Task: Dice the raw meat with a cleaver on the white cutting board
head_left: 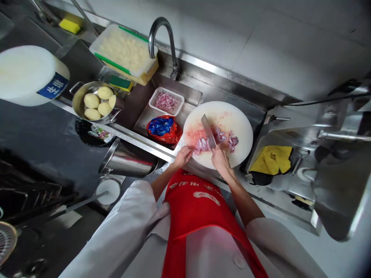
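A round white cutting board (193,117) lies across the counter in front of me, smeared with reddish juice. My right hand (220,156) grips the handle of a cleaver (208,131), its blade angled away from me over the board. Left of the blade is a strip of raw pink meat (202,145). My left hand (184,154) has its fingers drawn together at that strip's left end, near the board's edge; the exact finger contact is small in view. More raw meat pieces (232,142) lie to the right of the blade.
Left of the board, the sink holds a white basket (179,109) of diced meat and a red-and-blue plastic bag (171,135). A faucet (162,23) arches behind. Farther left are a pot (79,104) of peeled potatoes and a lidded tub (143,77). A yellow cloth (272,159) lies right.
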Demonstrator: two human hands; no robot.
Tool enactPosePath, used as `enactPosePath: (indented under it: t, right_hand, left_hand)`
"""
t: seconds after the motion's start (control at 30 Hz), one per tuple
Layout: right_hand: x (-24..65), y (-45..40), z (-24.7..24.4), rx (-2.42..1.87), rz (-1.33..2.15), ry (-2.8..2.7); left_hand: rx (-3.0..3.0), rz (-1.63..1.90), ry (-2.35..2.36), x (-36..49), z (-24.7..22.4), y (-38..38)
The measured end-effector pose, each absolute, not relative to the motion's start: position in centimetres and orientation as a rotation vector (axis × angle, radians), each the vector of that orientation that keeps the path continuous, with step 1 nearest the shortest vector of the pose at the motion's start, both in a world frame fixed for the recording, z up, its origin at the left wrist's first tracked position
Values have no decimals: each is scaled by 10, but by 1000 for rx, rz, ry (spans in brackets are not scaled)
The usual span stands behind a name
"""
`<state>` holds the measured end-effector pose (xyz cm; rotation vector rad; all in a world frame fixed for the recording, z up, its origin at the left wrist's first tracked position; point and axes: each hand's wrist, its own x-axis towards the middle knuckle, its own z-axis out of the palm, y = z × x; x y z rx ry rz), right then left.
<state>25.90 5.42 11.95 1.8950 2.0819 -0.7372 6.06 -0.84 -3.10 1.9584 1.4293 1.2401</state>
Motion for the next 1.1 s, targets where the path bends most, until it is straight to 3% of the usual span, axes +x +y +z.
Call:
enactPosePath:
  t: [0.13,0.4,0.57,0.8,1.1]
  right_hand:
    - [240,46,124,2004,-690,2121]
    - [235,43,86,1922,-856,2048]
    - [258,37,112,1860,-874,2009]
    - [222,29,138,1992,-705,2180]
    - [226,45,91,1801,-961,2122]
  left_hand:
    - [1940,1255,1411,62,-30,-10]
    - [1963,1208,1410,48,-24,6]
    - [2084,1083,1307,33,-17,10]
    - [1647,1384,1951,39,-12,-24]
    - [1929,1123,1486,77,-17,-7]
